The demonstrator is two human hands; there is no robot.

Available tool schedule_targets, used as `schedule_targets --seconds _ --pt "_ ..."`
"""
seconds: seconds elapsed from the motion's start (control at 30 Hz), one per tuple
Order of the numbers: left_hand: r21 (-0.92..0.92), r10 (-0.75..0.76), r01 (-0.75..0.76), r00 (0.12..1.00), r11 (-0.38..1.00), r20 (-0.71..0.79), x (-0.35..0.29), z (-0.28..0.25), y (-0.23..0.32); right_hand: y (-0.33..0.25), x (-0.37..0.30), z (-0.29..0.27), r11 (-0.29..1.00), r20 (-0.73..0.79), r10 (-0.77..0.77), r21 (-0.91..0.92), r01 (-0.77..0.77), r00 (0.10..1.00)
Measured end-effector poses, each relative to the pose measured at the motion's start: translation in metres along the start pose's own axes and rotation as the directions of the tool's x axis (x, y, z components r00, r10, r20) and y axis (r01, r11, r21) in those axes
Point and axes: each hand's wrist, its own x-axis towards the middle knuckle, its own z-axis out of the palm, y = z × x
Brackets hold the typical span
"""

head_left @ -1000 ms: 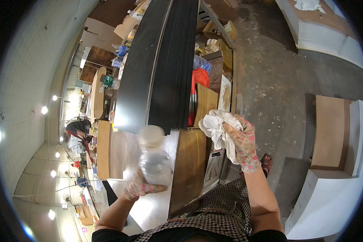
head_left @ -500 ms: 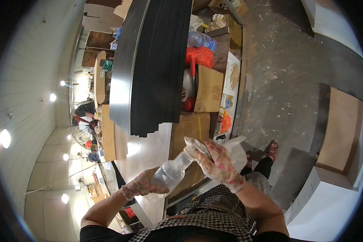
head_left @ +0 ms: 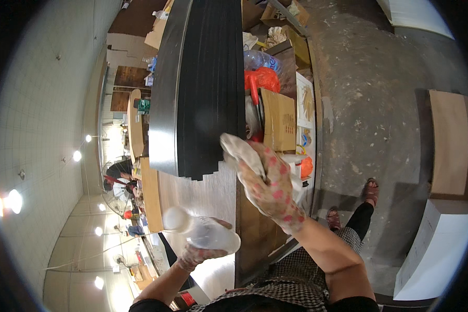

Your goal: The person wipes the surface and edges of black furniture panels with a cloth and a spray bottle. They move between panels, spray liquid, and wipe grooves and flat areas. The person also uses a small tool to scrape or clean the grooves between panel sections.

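Note:
My left hand (head_left: 196, 256), in a pale glove with pink spots, is wrapped round a translucent plastic bottle (head_left: 209, 236). The bottle lies tilted over the wood-grain table top (head_left: 197, 192), its rounded end pointing left. A matching glove covers my right hand (head_left: 273, 190), which is closed on a white cloth (head_left: 241, 151). The cloth reaches the near right edge of a stack of long black boards (head_left: 208, 104); whether it touches them I cannot tell. Their ends form a stepped edge just beyond the bottle.
Right of the boards stand an open cardboard box (head_left: 279, 119), an orange-red plastic bag (head_left: 268, 79) and a clear bottle (head_left: 260, 60). Cardboard (head_left: 450, 143) and a white box (head_left: 437, 249) stand on the far right. A fan (head_left: 117, 197) and a person are off to the left.
My right hand with the cloth has moved away from the bottle, up to the boards' edge. The bottle has swung over to the left in my left hand.

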Motion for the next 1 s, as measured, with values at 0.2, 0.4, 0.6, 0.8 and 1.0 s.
schedule_targets --seconds 0.2,0.4,0.6,0.8,1.0 --pt "0.173 0.447 -0.413 0.812 0.894 -0.375 0.019 -0.054 0.02 0.028 0.007 0.057 0.986 0.134 -0.073 -0.137 0.091 0.988" --pt "0.662 0.545 -0.312 0.82 0.681 -0.174 0.04 -0.093 0.013 0.003 -0.024 0.033 0.973 0.288 -0.136 -0.139 0.182 0.948" --pt "0.551 0.473 -0.303 0.859 0.777 -0.195 0.04 -0.096 0.016 0.014 0.004 0.033 0.994 0.021 -0.026 -0.102 0.028 0.999" --pt "0.591 0.342 -0.126 0.9 0.797 -0.27 0.032 -0.091 0.024 -0.001 -0.023 0.037 0.937 0.209 -0.193 -0.25 0.243 0.959" --pt "0.582 0.416 -0.204 0.872 0.787 -0.258 0.039 -0.084 0.031 0.01 -0.016 0.019 0.982 0.151 -0.008 -0.185 0.037 0.989"
